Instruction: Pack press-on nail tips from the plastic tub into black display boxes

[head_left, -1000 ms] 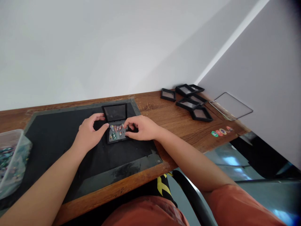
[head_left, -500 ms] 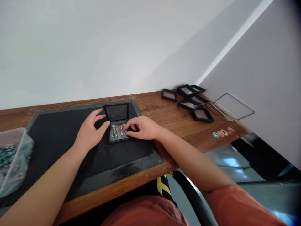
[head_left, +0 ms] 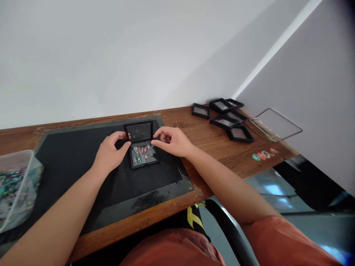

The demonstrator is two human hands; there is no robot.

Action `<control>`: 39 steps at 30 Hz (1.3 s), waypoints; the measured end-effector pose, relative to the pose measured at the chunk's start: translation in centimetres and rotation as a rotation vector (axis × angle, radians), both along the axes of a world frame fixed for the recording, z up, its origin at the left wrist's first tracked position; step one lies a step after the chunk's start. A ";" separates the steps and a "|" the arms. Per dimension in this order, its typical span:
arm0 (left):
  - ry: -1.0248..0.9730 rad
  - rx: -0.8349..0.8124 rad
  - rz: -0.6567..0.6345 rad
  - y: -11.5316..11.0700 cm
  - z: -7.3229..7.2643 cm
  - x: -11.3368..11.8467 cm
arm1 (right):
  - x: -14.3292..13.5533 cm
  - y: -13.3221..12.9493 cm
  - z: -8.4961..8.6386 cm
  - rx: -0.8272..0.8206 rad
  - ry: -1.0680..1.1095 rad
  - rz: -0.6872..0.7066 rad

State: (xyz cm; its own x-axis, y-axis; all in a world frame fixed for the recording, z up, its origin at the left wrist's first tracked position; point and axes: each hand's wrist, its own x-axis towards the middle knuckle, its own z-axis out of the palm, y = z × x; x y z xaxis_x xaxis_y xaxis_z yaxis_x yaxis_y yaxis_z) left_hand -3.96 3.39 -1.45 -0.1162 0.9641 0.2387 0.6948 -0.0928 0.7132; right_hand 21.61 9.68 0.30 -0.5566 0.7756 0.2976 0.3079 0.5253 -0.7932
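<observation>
A small black case [head_left: 144, 164] lies on the dark mat with its clear-windowed lid [head_left: 139, 132] raised at the back. Several small decorated pieces [head_left: 139, 159], green, pink and silvery, rest in its grey tray. My left hand [head_left: 113, 150] is at the case's left side, thumb by the hinge corner and fingertips partly behind the lid. On the other side, my right hand [head_left: 172, 141] has its thumb and index finger at the lid's right edge, near the hinge. Each hand has its thumb apart from the fingers, and the lid's edges stand between them.
A clear plastic tub [head_left: 20, 184] of colourful small packets is at the left. Several black frames [head_left: 240, 133] lie at the back right of the wooden table, near a thin wire frame [head_left: 288, 122] and several round stickers [head_left: 261, 156]. A wall rises behind.
My right hand has moved up and back from the tray to the lid's right edge, uncovering the tray's right part. The left fingers have moved in behind the lid's left edge.
</observation>
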 end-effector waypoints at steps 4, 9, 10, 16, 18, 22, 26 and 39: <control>0.023 0.000 -0.028 0.0 0.3 0.0 | -0.5 0.2 -0.5 -0.098 0.105 -0.021; 0.104 0.006 -0.055 -0.1 0.6 0.1 | -1.2 0.4 -1.2 -0.317 0.167 0.066; 0.107 0.006 -0.060 -0.1 0.7 0.1 | -1.2 0.5 -1.2 -0.346 0.179 0.068; 0.047 -0.029 -0.073 -0.3 0.9 0.2 | -0.6 0.6 -0.5 -0.395 0.254 0.172; 0.043 -0.039 -0.072 -0.4 1.0 0.4 | -0.3 0.5 -0.1 -0.410 0.238 0.225; 0.028 -0.062 -0.056 -0.5 1.1 0.5 | 0.0 0.2 0.5 -0.422 0.232 0.295; 0.015 -0.080 -0.066 -0.4 1.2 0.3 | 0.4 0.1 1.0 -0.426 0.186 0.367; -0.012 -0.217 -0.358 -1.3 1.6 0.3 | 1.1 -0.5 1.2 -0.423 -0.131 0.548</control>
